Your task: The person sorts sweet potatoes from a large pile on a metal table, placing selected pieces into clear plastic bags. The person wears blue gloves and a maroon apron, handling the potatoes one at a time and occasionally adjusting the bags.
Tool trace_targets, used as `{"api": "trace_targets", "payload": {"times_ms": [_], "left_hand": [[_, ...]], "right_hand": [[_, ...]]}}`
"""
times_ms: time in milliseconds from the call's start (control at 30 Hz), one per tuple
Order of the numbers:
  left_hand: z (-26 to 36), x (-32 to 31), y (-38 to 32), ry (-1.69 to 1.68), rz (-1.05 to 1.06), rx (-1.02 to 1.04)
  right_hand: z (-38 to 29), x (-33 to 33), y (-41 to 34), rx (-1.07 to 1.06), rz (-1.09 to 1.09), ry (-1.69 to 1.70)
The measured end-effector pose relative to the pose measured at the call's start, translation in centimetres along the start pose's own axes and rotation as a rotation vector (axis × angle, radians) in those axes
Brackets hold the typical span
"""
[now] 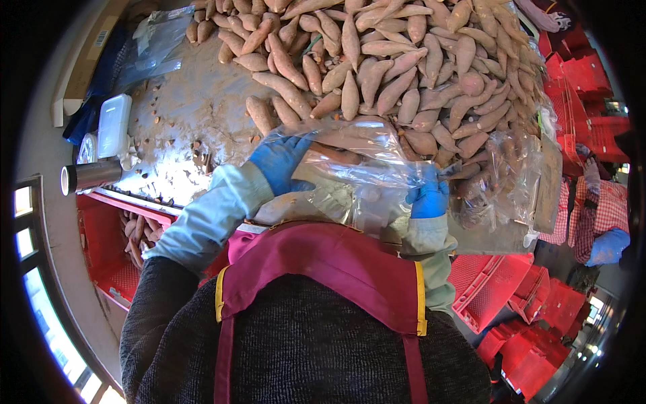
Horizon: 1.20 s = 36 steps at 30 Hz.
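Note:
A clear plastic bag (348, 136) stretches between my two blue-gloved hands, above the near edge of the table. My right hand (429, 194) pinches its right end with curled fingers. At the left end, my left hand (282, 164) touches the film, its thumb spread away from the fingers. Glare on the plastic hides how those fingertips meet it. Through the film, a sweet potato (335, 154) shows; whether it lies inside or beneath the bag is unclear. Just beyond the bag spreads a large heap of soil-dusted sweet potatoes (393, 91).
More clear bags (504, 177) lie at the table's right end. On the left are a plastic container (114, 126), a metal cylinder (93, 177) and plastic sheeting (161, 40). A red crate (108, 252) below left holds sweet potatoes. Red crates (492, 285) stand at right, near a person's checked sleeve (613, 202).

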<state>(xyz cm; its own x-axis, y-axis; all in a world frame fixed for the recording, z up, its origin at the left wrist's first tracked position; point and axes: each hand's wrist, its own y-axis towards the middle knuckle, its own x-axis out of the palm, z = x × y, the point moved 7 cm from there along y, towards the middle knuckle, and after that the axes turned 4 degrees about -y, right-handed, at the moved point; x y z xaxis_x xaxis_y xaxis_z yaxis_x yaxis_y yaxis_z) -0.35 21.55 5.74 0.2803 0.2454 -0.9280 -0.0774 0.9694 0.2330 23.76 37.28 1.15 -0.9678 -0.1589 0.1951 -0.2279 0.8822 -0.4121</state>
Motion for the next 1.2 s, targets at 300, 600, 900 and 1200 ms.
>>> {"api": "trace_targets", "payload": {"times_ms": [300,600,900,1200], "left_hand": [[0.8,-9.6,-4.1,-0.31,-0.029,0.142],[-6.3,-8.4,-7.2,-1.168,-0.177,-0.285],[-11.4,0.6,3.4,-0.045,0.008,-0.193],[-12.6,1.3,5.2,0.033,-0.311,-0.301]], "right_hand": [[-4.8,6.5,-2.0,0.029,-0.627,0.332],[0.1,6.8,-5.2,0.018,-1.158,-0.373],[0.4,5.2,-1.9,0.059,-0.833,-0.22],[2.0,6.2,-1.5,0.123,-0.847,-0.072]]}}
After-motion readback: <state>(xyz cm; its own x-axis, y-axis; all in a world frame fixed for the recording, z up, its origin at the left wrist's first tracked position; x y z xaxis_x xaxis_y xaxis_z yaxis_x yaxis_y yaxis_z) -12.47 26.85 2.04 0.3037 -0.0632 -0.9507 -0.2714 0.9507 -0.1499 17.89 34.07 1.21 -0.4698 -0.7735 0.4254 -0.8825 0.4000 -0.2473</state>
